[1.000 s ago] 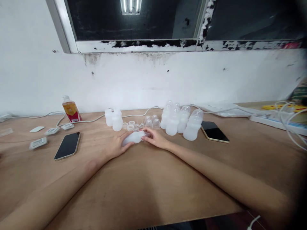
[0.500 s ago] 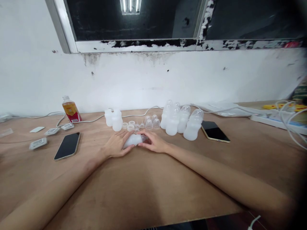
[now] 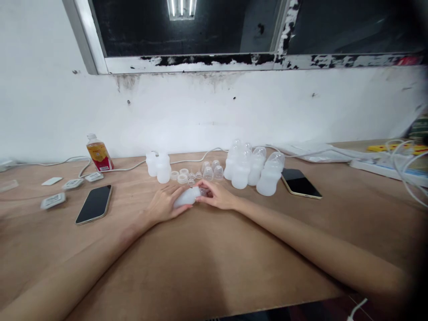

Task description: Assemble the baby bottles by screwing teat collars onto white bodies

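Observation:
A translucent white baby bottle (image 3: 186,197) lies tilted on its side between my hands, just above the table or resting on it; I cannot tell which. My left hand (image 3: 165,201) is wrapped round its body. At the clear end, my right hand (image 3: 218,195) grips the top with thumb and fingers, which partly hide that end. Just behind are several white ring collars (image 3: 182,178), clear teats (image 3: 191,182) and clear dome caps (image 3: 218,173). Two open bottle bodies (image 3: 163,169) stand to the left of these. Several capped bottles (image 3: 268,177) stand to the right.
Phones lie on the left (image 3: 94,204) and right (image 3: 301,183) of the wooden table (image 3: 187,267). A drink bottle (image 3: 99,154) stands at the back left, near small white tags (image 3: 53,200). A white cable (image 3: 197,159) runs along the wall to a power strip (image 3: 384,170).
Both hands and the bottle have shifted very slightly to the right. My right hand's fingers sit a little closer over the clear end.

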`<state>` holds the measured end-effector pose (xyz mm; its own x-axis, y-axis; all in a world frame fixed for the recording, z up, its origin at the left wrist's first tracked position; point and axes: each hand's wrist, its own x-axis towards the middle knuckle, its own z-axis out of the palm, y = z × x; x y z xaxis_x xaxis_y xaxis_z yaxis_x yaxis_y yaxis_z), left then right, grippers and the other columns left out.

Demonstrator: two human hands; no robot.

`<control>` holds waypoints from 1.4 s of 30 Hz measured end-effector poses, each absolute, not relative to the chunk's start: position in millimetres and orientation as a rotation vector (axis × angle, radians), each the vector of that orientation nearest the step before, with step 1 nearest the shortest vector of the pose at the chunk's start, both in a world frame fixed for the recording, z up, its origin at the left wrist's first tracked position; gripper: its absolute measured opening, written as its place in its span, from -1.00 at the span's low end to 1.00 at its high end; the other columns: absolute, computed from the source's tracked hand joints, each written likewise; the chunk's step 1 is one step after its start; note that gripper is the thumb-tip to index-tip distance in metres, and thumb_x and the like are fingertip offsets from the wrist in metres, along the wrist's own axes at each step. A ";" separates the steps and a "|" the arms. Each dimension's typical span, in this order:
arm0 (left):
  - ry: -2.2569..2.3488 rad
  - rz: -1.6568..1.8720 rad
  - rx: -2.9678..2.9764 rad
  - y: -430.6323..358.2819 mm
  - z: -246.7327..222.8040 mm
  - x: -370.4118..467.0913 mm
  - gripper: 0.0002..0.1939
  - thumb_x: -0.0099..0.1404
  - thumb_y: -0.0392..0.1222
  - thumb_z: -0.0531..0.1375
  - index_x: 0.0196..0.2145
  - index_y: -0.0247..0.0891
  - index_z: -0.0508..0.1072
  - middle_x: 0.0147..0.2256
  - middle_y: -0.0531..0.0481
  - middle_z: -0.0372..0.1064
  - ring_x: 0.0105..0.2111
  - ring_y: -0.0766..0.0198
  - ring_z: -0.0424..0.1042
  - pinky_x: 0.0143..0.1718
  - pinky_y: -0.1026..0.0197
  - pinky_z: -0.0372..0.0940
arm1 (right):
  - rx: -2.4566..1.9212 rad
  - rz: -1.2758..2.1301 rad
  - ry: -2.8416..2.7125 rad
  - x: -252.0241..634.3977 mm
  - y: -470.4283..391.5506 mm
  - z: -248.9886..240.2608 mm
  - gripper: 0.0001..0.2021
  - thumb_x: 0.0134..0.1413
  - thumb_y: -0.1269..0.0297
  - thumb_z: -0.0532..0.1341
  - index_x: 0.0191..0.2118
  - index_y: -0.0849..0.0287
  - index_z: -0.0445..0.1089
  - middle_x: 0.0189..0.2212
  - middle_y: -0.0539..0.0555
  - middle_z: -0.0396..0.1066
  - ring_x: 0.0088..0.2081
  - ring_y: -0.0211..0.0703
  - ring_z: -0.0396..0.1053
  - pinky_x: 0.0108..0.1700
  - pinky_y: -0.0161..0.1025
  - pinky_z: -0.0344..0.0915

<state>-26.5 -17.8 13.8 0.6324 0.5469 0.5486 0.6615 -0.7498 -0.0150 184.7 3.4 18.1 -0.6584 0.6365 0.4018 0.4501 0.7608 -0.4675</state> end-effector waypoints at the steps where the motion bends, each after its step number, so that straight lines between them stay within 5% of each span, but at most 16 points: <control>1: -1.016 -0.819 -2.626 -17.3 12.5 -26.4 -0.53 0.14 0.05 0.02 -0.06 -0.25 0.18 -0.15 -0.11 0.30 -0.20 0.17 0.31 -0.19 0.16 0.21 | -0.812 0.403 -2.425 187.1 5.2 19.8 -0.67 0.02 0.09 0.02 -0.13 0.15 0.14 -0.27 0.07 0.31 -0.35 -0.22 0.27 -0.34 -0.27 0.21; 5: -1.277 -0.935 -2.547 -16.4 10.3 -26.6 -0.52 0.12 0.08 0.02 -0.06 -0.20 0.17 -0.21 -0.06 0.34 -0.31 0.18 0.37 -0.33 0.20 0.26 | -0.936 0.132 -2.243 199.5 17.4 17.1 -0.66 0.14 0.20 -0.17 0.01 0.15 0.02 -0.10 0.12 0.21 -0.12 -0.13 0.21 -0.12 -0.15 0.15; 12: -1.487 -1.136 -2.595 -11.8 8.3 -27.6 -0.57 0.12 0.06 0.02 -0.08 -0.15 0.15 -0.21 0.02 0.32 -0.29 0.22 0.35 -0.29 0.20 0.24 | -1.415 -0.240 -2.044 211.6 43.6 -1.0 -0.49 0.02 0.30 -0.05 0.10 0.39 -0.12 0.07 0.32 -0.07 0.00 0.05 0.09 -0.11 -0.11 0.18; 19: -1.534 -1.248 -2.558 -7.1 6.6 -28.4 -0.60 0.12 0.05 0.03 -0.13 -0.19 0.20 -0.22 0.02 0.33 -0.26 0.21 0.32 -0.25 0.19 0.21 | -1.702 -0.409 -2.166 203.3 32.1 5.7 -0.58 0.04 0.27 -0.08 0.04 0.31 0.00 -0.01 0.35 -0.01 -0.37 -0.02 0.33 -0.40 -0.13 0.23; 25: -1.532 -1.348 -2.572 -4.3 6.6 -29.1 -0.63 0.12 0.01 0.04 -0.15 -0.20 0.22 -0.21 0.02 0.32 -0.23 0.24 0.31 -0.22 0.21 0.19 | -1.565 -0.491 -2.296 182.8 5.9 14.8 -0.68 0.08 0.24 -0.12 -0.16 0.30 0.20 -0.15 0.31 0.11 -0.42 -0.08 0.30 -0.47 -0.17 0.20; 36: -1.514 -1.409 -2.611 -3.7 6.7 -29.4 -0.64 0.12 0.00 0.05 -0.15 -0.22 0.22 -0.19 0.00 0.31 -0.23 0.24 0.30 -0.21 0.21 0.19 | -0.768 0.194 -2.378 172.5 -4.4 7.4 -0.79 0.04 0.23 0.01 -0.20 0.16 0.20 -0.22 0.10 0.19 -0.32 -0.23 0.24 -0.25 -0.20 0.20; 42: -1.606 -1.402 -2.588 -2.9 7.6 -30.0 -0.62 0.12 0.01 0.04 -0.14 -0.21 0.22 -0.18 0.00 0.31 -0.22 0.22 0.30 -0.18 0.19 0.18 | -0.748 1.188 -1.518 178.7 19.9 3.8 -0.77 -0.02 0.18 0.05 -0.22 0.11 0.10 -0.42 -0.02 0.21 -0.53 -0.33 0.24 -0.54 -0.35 0.15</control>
<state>-30.0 -2.9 7.6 0.2003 0.8190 0.5377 0.6435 -0.5239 0.5581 178.7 19.9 3.8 -0.2830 0.8974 0.3384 -0.1128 0.3193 -0.9409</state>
